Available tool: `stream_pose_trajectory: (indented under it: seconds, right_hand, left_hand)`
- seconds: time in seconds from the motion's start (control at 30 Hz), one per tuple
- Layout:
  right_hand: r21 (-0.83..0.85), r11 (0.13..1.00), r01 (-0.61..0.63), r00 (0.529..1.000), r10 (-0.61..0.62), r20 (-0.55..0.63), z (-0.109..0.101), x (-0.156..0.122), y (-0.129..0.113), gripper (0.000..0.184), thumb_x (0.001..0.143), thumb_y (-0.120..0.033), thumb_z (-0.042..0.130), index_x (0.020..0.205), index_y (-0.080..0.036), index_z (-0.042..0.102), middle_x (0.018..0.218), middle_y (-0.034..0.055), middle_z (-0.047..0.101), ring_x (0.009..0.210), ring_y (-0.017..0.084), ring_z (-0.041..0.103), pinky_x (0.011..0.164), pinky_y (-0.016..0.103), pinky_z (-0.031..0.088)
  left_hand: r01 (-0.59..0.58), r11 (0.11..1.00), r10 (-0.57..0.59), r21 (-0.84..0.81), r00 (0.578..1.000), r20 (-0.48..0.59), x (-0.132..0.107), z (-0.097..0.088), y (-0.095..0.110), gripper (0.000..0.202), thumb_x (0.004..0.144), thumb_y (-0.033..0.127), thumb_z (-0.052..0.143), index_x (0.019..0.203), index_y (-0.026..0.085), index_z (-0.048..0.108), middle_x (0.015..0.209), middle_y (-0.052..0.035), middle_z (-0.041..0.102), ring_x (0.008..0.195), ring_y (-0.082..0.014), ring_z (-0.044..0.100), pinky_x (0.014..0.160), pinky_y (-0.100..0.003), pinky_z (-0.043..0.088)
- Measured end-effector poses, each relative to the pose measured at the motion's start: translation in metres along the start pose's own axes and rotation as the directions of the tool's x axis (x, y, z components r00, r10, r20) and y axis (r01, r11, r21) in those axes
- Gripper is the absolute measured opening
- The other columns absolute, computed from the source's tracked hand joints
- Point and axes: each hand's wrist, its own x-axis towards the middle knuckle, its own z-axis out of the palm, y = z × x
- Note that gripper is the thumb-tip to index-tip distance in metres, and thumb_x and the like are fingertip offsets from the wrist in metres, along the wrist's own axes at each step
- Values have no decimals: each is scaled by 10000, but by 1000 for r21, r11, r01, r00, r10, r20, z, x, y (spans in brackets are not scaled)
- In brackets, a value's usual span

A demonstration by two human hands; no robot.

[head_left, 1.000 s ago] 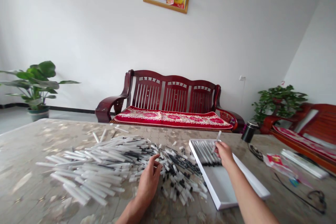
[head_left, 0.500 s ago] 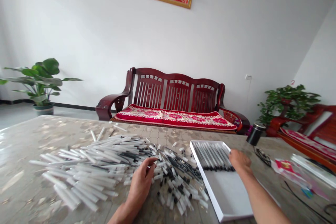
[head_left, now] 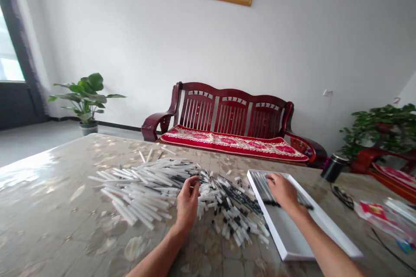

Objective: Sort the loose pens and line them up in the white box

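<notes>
My left hand point(head_left: 188, 201) is beside the pile, its fingers curled toward the thumb; whatever they may hold is too small to make out. To its left lie many whitish translucent pen barrels point(head_left: 139, 199). Dark thin refills point(head_left: 238, 197) and small clear caps with black parts point(head_left: 235, 225) are heaped to its right. A shallow white box point(head_left: 271, 233) holds a row of pens point(head_left: 260, 181) with black ends at its far end. Above that row is my right hand point(head_left: 283, 190), palm down, fingers extended and touching or nearly touching the pens. It hides part of the row.
The patterned table point(head_left: 81, 225) spreads around the pile. At right are a black cup point(head_left: 334, 169), a coiled cable point(head_left: 342, 197) and plastic packaging point(head_left: 377, 214). Beyond the table stand a red wooden bench point(head_left: 227, 112) and a potted plant point(head_left: 87, 99).
My right hand has moved left across the box, from its right side onto the row of pens. My left hand stays by the pile. The whole view has turned left.
</notes>
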Motion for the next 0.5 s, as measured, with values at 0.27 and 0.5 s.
stream_pose_trajectory:
  seconds: [0.27, 0.5]
  right_hand:
    - [205, 966, 157, 972, -188, 143, 14, -40, -137, 244, 841, -174, 537, 967, -239, 736, 1047, 51, 725, 967, 187, 661, 781, 244, 436]
    - [402, 866, 299, 929, -360, 86, 40, -41, -222, 254, 871, -195, 496, 984, -220, 723, 997, 49, 727, 900, 167, 656, 774, 221, 448]
  left_hand:
    - [-30, 999, 24, -29, 983, -183, 9, -11, 0, 390, 878, 512, 499, 1039, 193, 654, 780, -34, 652, 563, -143, 554, 528, -270, 495]
    - [-284, 959, 285, 13, 957, -58, -10, -6, 24, 291, 965, 327, 379, 1073, 200, 618, 974, -75, 683, 865, -174, 636, 815, -307, 509]
